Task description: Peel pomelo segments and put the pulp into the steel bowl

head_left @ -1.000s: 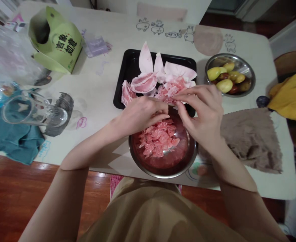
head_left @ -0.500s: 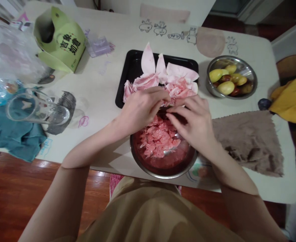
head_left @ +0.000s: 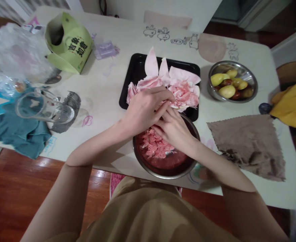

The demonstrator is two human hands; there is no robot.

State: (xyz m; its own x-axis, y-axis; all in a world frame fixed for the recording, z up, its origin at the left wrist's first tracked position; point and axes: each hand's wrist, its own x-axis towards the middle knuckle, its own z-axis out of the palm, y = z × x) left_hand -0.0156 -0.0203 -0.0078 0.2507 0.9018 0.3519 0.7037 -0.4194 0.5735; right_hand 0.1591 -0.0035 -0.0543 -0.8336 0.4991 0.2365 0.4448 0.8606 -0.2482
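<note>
My left hand (head_left: 144,109) and my right hand (head_left: 177,131) meet above the far side of a steel bowl (head_left: 164,176). Both have their fingers curled together, fingertips touching; whatever is between them is hidden. Loose red pomelo flesh (head_left: 154,146) lies in the bowl below, along with a shiny metal piece, perhaps a spoon (head_left: 170,153), mostly covered. Just beyond the hands, a black tray (head_left: 135,69) holds pale pomelo rind pieces (head_left: 151,64) and a pile of pink membranes (head_left: 184,94). The bowl's far rim overlaps the tray's near edge.
A steel bowl of green and brown fruit (head_left: 226,91) stands right of the tray, a grey-brown cloth (head_left: 251,144) in front of it. At left are a glass mug (head_left: 44,109), a teal cloth (head_left: 20,131), a green carton (head_left: 72,50) and clear plastic bags (head_left: 19,53).
My right hand has moved left and closed in against my left hand, its fingers now bunched rather than spread. My left hand has stayed nearly in place. The view has shifted slightly.
</note>
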